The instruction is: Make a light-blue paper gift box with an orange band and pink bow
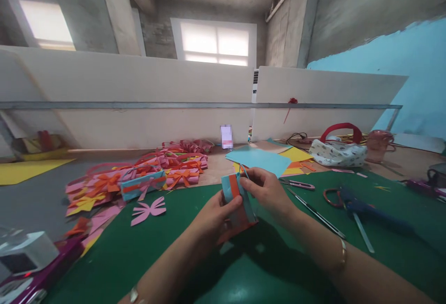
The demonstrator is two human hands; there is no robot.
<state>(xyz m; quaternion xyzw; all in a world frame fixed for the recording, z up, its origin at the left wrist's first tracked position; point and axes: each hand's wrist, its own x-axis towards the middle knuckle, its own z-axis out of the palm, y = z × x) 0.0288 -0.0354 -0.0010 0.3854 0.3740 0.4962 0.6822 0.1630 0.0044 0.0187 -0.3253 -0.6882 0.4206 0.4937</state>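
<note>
My left hand [216, 212] and my right hand [266, 191] are both closed on a small light-blue paper bag with an orange band [237, 199], held just above the green mat [156, 243]. The left hand grips its lower side with the thumb on the front. With pinched fingers, the right hand holds the top edge by a thin blue strip. A pink paper bow cut-out [149, 210] lies on the mat to the left.
A pile of finished pink, orange and blue paper bags [139, 178] lies at the left. Coloured paper sheets [259, 159], scissors [334, 197], a blue glue gun [365, 211], a metal ruler [315, 212], a patterned pouch [337, 153] and a pink cup [379, 145] sit beyond and right. White boards wall the back.
</note>
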